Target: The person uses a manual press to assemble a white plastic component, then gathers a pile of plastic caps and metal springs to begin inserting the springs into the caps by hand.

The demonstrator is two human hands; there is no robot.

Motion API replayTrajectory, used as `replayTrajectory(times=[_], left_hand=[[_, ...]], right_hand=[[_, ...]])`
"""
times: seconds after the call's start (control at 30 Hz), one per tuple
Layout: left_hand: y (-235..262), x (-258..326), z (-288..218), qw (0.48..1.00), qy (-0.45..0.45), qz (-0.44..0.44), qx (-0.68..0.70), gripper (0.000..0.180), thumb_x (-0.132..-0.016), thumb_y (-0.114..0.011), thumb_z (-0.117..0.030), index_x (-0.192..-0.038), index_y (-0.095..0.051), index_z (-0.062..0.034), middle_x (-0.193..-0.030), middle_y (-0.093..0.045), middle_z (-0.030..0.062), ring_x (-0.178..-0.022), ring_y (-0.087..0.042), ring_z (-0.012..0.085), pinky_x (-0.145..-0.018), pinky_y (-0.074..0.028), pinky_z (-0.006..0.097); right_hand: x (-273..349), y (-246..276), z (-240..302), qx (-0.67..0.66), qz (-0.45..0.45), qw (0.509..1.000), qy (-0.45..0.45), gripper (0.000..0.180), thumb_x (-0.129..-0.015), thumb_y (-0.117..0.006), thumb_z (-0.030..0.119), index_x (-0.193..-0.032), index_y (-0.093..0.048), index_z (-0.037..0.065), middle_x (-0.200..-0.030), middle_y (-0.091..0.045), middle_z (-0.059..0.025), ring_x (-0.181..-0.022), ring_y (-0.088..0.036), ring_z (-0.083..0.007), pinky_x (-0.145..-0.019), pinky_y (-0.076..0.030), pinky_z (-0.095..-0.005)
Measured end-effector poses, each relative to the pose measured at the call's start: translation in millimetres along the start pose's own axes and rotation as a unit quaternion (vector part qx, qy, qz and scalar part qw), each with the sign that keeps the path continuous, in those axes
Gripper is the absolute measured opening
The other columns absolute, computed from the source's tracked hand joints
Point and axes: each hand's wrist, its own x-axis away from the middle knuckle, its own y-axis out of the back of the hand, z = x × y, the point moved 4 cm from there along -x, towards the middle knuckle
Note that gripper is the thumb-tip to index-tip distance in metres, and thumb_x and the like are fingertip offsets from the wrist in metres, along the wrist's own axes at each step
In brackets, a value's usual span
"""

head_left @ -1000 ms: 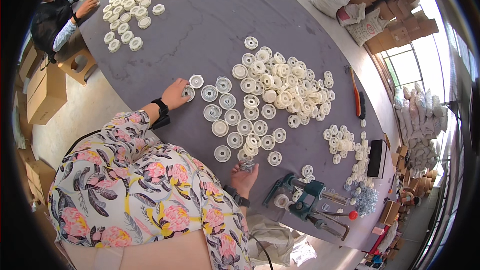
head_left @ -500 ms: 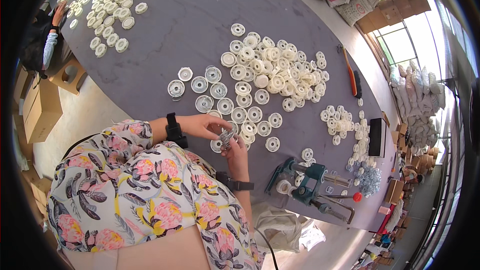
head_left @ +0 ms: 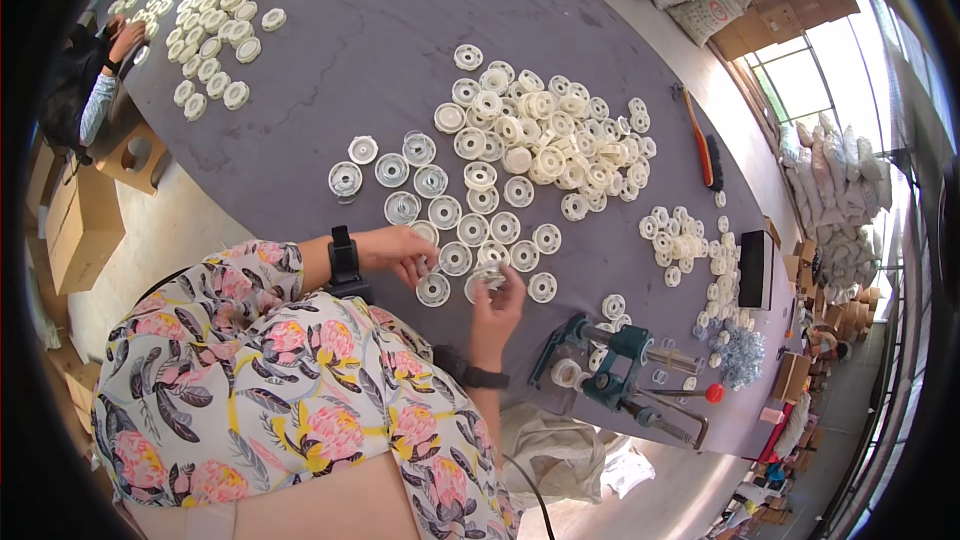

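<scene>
My left hand (head_left: 399,253) is over the near edge of a group of round white plastic parts with raised hubs (head_left: 471,230). Its fingers are curled together, and whatever they hold is too small to make out. My right hand (head_left: 500,301) is closed on a small bunch of silvery wire coils (head_left: 489,278), above one of the round parts. A white part (head_left: 433,289) lies between the two hands. Several parts at the group's left, such as this one (head_left: 402,208), have a greyer, shinier look inside.
A large heap of white parts (head_left: 560,130) lies beyond my hands. To the right stand a green hand press (head_left: 628,345) with a red knob and a tangle of silvery coils (head_left: 740,360). An orange-handled brush (head_left: 700,135) lies far right. Another person's hand (head_left: 125,42) works far left.
My hands have moved apart: the right went rightward with the coils, the left drew back slightly left. At far left the other person's hand has shifted.
</scene>
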Motion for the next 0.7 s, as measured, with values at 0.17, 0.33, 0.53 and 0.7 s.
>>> replayTrajectory(times=[0.17, 0.33, 0.53, 0.7], left_hand=[[28, -13, -24, 0.89, -0.214, -0.21, -0.343, 0.031, -0.075, -0.067, -0.025, -0.097, -0.059, -0.004, -0.081, -0.058, 0.0075, -0.068, -0.06, 0.0199, -0.06, -0.049, 0.03], [31, -44, -40, 0.673, -0.284, -0.278, -0.623, 0.044, -0.066, -0.07, -0.02, -0.106, -0.057, -0.0089, -0.09, -0.053, 0.0113, -0.083, -0.054, 0.0292, -0.075, -0.045, 0.039], [-23, -31, -42, 0.83, -0.279, -0.091, -0.475, 0.055, -0.068, -0.075, -0.026, -0.116, -0.054, -0.0081, -0.11, -0.055, 0.0118, -0.105, -0.053, 0.0234, -0.089, -0.043, 0.036], [-35, -33, -15, 0.912, -0.232, 0.054, -0.333, 0.058, -0.072, -0.074, -0.026, -0.121, -0.052, -0.0039, -0.1, -0.061, 0.009, -0.088, -0.059, 0.0161, -0.077, -0.048, 0.029]], right_hand=[[-5, 47, -21, 0.035, -0.108, 0.987, -0.115, 0.035, -0.083, -0.062, 0.006, -0.115, -0.05, 0.0, -0.095, -0.055, -0.003, -0.075, -0.052, -0.0085, -0.063, -0.044, -0.0228], [9, 41, -30, -0.054, -0.113, 0.978, -0.166, 0.034, -0.085, -0.06, 0.01, -0.115, -0.049, 0.001, -0.091, -0.055, -0.003, -0.074, -0.056, -0.0092, -0.06, -0.046, -0.0208], [23, 19, -57, -0.218, -0.022, 0.92, -0.324, 0.032, -0.088, -0.058, 0.015, -0.114, -0.048, 0.001, -0.091, -0.062, -0.0088, -0.072, -0.063, -0.0163, -0.059, -0.051, -0.0258], [21, 4, -50, -0.261, 0.055, 0.904, -0.333, 0.029, -0.089, -0.055, 0.014, -0.114, -0.05, -0.001, -0.093, -0.062, -0.0096, -0.074, -0.063, -0.017, -0.062, -0.053, -0.027]])
